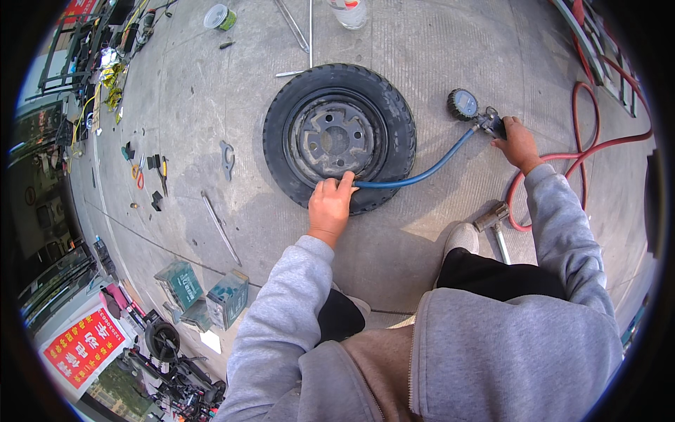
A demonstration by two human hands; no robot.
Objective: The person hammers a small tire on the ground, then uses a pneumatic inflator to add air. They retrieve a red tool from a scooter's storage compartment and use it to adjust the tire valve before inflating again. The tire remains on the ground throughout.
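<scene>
A black tyre (pixel 395 105) mounted on a dark, worn steel rim (pixel 313 133) lies flat on the concrete in front of me. My left hand (pixel 330 205) is closed over the near side of the wheel, gripping the end of a blue air hose (pixel 422 177); its fingers hide the hose tip and whatever it meets. From there the hose curves right to a tyre inflator (pixel 486 121) with a round, black-rimmed gauge (pixel 463 104). Around the inflator's black handle my right hand (pixel 519 144) is wrapped, held right of the wheel.
A red hose (pixel 515 193) loops at right, near a hammer (pixel 492 216) by my shoe. Metal bars (pixel 221 228), pliers (pixel 164 176) and scissors (pixel 140 173) lie leftward. Green boxes (pixel 228 297) stand lower left. A plastic bottle (pixel 349 14) and round tub (pixel 219 17) are beyond the wheel.
</scene>
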